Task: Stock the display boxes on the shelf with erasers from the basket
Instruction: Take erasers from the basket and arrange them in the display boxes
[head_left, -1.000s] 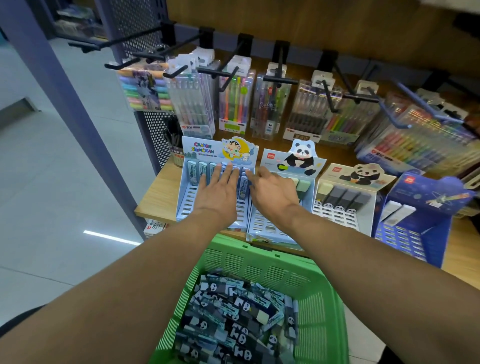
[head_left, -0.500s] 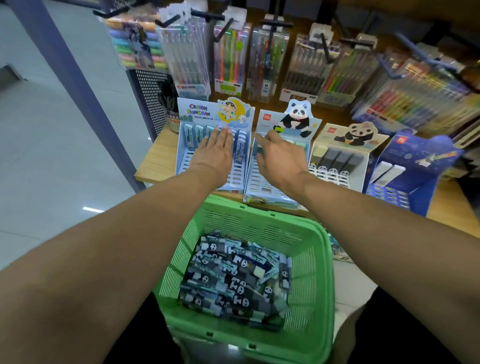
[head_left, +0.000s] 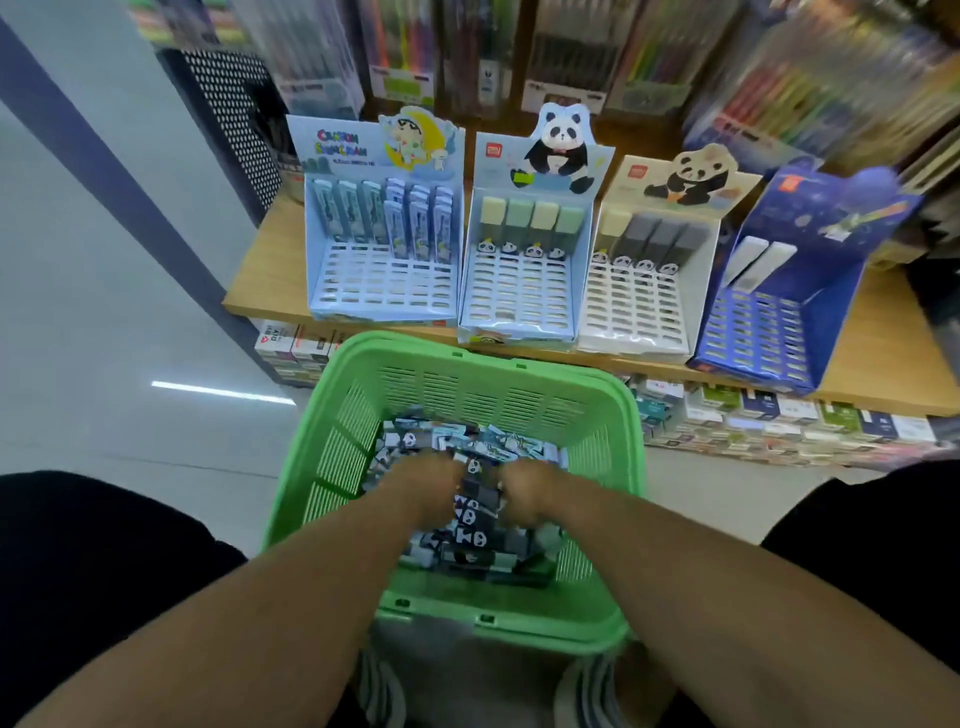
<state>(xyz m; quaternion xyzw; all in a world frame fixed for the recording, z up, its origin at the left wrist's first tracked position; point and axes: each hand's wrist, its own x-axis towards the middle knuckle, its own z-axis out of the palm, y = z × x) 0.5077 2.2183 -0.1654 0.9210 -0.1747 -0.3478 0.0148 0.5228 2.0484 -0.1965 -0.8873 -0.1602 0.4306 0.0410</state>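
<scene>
Both hands have come back from the display boxes and now sit down in the green basket (head_left: 597, 415), so our view has tipped downward with them. We see the left hand (head_left: 426, 488) and the right hand (head_left: 524, 493) side by side on the heap of erasers (head_left: 467, 514), fingers bent down into the pile; motion blur keeps us from telling whether either has closed on an eraser or merely rests on top. Beyond the hands, up on the wooden shelf (head_left: 265, 280), stand the four boxes: the cartoon box (head_left: 379, 280), the blue panda box (head_left: 519, 296), the white panda box (head_left: 634, 306) and the dark blue box (head_left: 753, 332), each with erasers only in its back row.

We judge the main risks to be a scooped handful spilling between basket and shelf, since the erasers lie loose and jumbled, and panda-sleeved erasers landing in the wrong box, since the two panda boxes stand touching.
</scene>
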